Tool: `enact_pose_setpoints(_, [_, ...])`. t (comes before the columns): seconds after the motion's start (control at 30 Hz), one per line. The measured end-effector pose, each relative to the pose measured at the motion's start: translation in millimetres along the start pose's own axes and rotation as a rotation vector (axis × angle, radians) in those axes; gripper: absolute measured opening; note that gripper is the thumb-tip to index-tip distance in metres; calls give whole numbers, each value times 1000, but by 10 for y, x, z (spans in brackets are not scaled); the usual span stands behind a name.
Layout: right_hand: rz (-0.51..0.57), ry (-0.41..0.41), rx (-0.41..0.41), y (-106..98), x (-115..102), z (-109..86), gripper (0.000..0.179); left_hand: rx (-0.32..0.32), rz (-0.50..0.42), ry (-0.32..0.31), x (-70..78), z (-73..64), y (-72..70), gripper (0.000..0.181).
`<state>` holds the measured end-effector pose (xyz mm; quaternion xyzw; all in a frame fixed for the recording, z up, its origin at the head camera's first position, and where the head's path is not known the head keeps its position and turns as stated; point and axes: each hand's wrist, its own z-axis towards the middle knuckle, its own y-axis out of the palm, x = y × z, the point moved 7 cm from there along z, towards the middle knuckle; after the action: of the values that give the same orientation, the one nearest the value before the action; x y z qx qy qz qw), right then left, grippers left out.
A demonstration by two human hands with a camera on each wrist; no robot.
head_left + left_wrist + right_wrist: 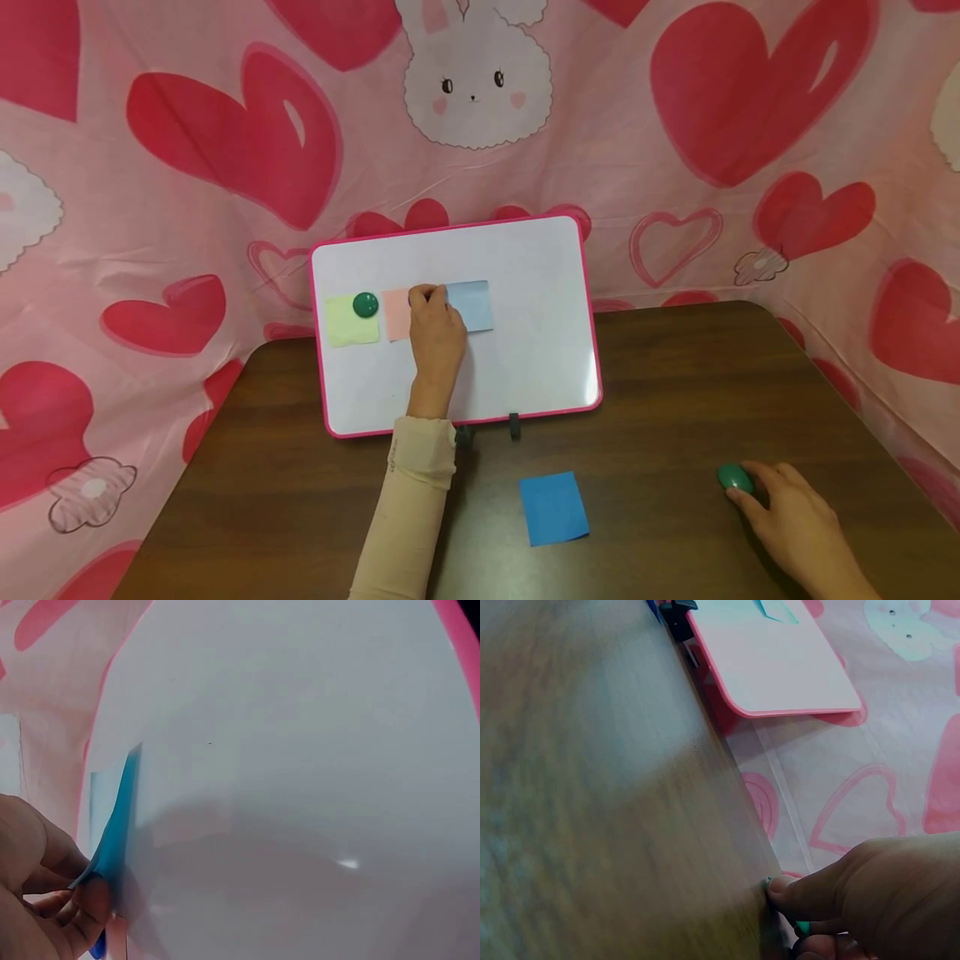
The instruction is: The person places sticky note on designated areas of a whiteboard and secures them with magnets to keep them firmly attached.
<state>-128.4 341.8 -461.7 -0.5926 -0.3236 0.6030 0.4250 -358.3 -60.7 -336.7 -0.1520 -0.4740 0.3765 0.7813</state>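
Observation:
My left hand is at the whiteboard, pinching the left edge of a light blue sticky note between thumb and finger. In the left wrist view the blue paper bends away from the board's surface. Partly behind that hand is a pink sticky note, with a dark blue round piece just peeking out. My right hand holds a round green magnet by its side, low over the table's right part. Fingers mostly hide this magnet in the right wrist view.
On the board's left, another green magnet sits on a yellow-green sticky note. A darker blue sticky note lies on the wooden table. Black feet support the pink-framed board. A patterned cloth hangs behind.

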Motion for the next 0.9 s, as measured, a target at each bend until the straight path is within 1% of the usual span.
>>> enact_pose_setpoints(0.13, [0,15,-31,1,7,3,47,-10,6,-19,4,-10,6,34])
enact_pose_setpoints(0.23, [0,18,-38,0,5,7,47,-15,15,-29,7,-12,6,34])
enact_pose_setpoints(0.4, [-1,12,-21,-9,-5,5,46,-11,45,-18,9,-9,6,34])
enact_pose_setpoints(0.5, [-1,9,-11,-11,-8,1,46,7,109,12,20,-14,5,33])
enact_pose_setpoints(0.6, [-2,3,-2,-11,-13,-2,46,33,207,64,43,-20,6,32])
enact_pose_setpoints(0.7, [-3,0,8,-12,-13,-1,46,54,281,115,70,-30,11,31])
enact_pose_setpoints(0.8, [-3,-7,25,-14,-14,-2,45,52,308,149,80,-37,33,31])
enact_pose_setpoints(0.9, [-6,-11,39,-16,-16,-8,45,39,327,166,73,-45,66,32])
